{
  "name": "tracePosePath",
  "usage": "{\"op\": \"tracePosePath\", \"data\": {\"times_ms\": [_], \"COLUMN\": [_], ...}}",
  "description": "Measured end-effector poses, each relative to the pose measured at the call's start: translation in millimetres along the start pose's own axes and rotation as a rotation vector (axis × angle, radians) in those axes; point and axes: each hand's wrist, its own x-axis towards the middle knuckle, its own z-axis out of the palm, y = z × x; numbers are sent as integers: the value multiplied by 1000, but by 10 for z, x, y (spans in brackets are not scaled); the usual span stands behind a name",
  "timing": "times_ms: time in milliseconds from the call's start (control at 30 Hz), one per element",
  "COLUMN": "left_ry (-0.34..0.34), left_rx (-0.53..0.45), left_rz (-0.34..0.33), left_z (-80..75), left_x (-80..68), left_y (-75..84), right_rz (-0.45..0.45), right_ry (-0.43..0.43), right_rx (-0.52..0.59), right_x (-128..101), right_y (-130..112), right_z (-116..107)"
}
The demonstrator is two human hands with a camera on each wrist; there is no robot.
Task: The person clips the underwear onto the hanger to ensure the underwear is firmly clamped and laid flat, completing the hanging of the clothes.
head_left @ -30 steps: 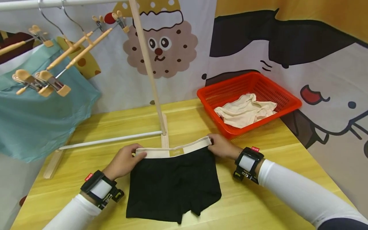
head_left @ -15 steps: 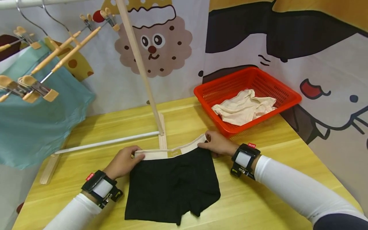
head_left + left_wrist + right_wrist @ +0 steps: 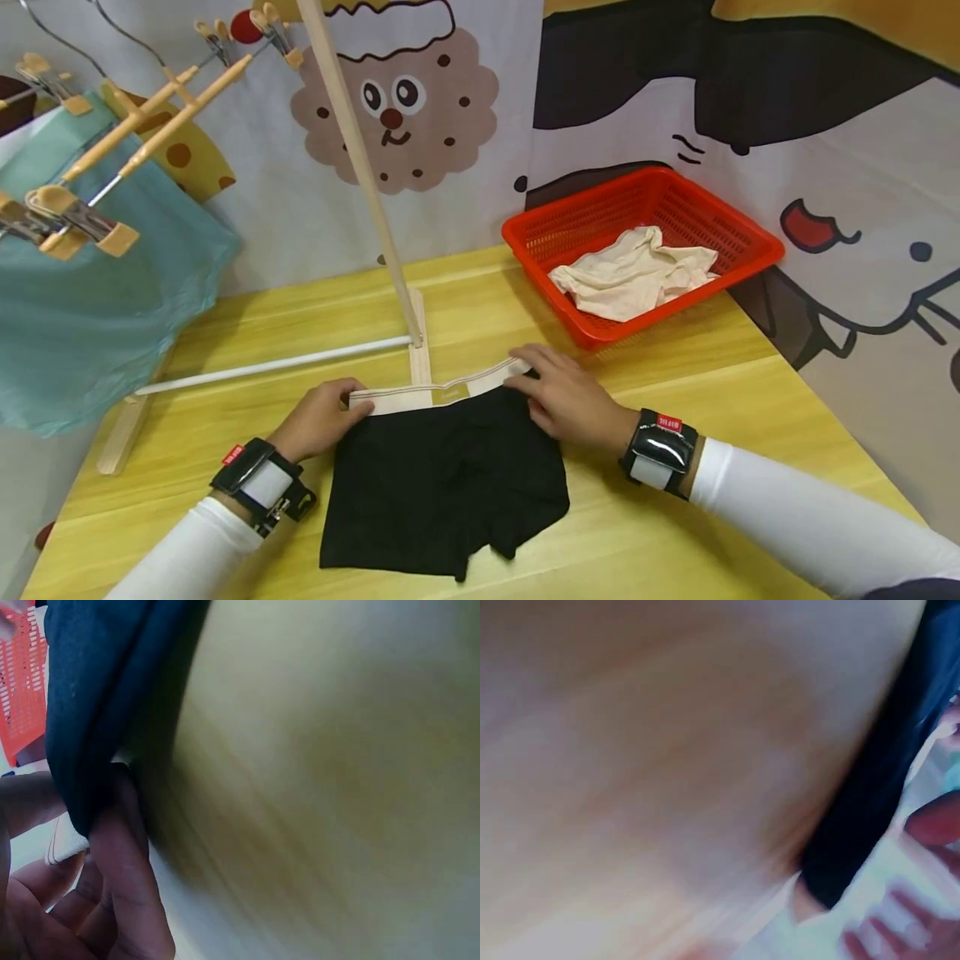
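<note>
Black boxer briefs [image 3: 442,483] with a cream waistband [image 3: 435,393] lie flat on the yellow wooden table [image 3: 712,400]. My left hand [image 3: 330,412] grips the waistband's left end, fingers curled over it. In the left wrist view its fingers [image 3: 120,900] fold around the dark cloth [image 3: 97,690]. With its fingers stretched toward the waistband's right end, my right hand [image 3: 551,392] lies flat on the upper right of the briefs. The right wrist view is blurred and shows only dark cloth [image 3: 870,795] and fingertips [image 3: 930,825].
A red basket [image 3: 750,242] holding a cream garment [image 3: 637,275] stands at the back right. A wooden rack post [image 3: 360,167] and its white base rod [image 3: 277,362] stand behind the briefs. Clip hangers [image 3: 90,217] and a teal garment [image 3: 90,317] hang at the left.
My right hand has let go of the waistband's right end, slid inward and flattened onto the cloth. The left hand keeps its grip.
</note>
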Motion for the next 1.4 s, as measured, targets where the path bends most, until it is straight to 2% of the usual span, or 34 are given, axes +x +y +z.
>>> {"op": "tracePosePath", "data": {"times_ms": [100, 167, 233, 300, 400, 533, 733, 800, 933, 1000, 1100, 1233, 1333, 1400], "left_ry": [-4, -9, -11, -8, -1, 7, 11, 10, 22, 32, 50, 90, 148, 214], "left_rx": [7, 11, 17, 23, 30, 34, 43, 51, 88, 117, 161, 197, 130, 44], "left_rz": [-6, -6, -6, -8, -13, -17, -11, -16, -56, -75, -81, -82, -84, -84], "left_z": [-15, -18, -19, -21, -27, -40, -61, -65, -59, -48, -22, -60, -244, -477], "left_x": [-8, -13, -17, -21, -33, -53, -75, -80, -78, -71, -60, -106, -194, -283], "left_y": [-4, -3, -2, -1, 0, -4, -3, -2, -6, -8, -13, 3, 24, 43], "right_rz": [-196, -274, -305, -298, -258, -185, 0, 83, 276, 357, 397, 405, 405, 397], "right_ry": [-95, -147, -174, -191, -234, -305, -439, -514, -645, -690, -723, -772, -811, -825], "right_rx": [35, 48, 40, 35, 67, 191, 320, 418, 719, 835, 929, 962, 977, 990], "right_x": [-22, -51, -87, -127, -188, -249, -308, -322, -333, -336, -338, -324, -322, -329], "right_y": [-146, -196, -201, -179, -106, 3, 135, 174, 270, 330, 419, 495, 521, 526], "right_z": [-2, 12, 20, 5, -40, -126, -220, -237, -223, -181, -105, -63, -68, -74]}}
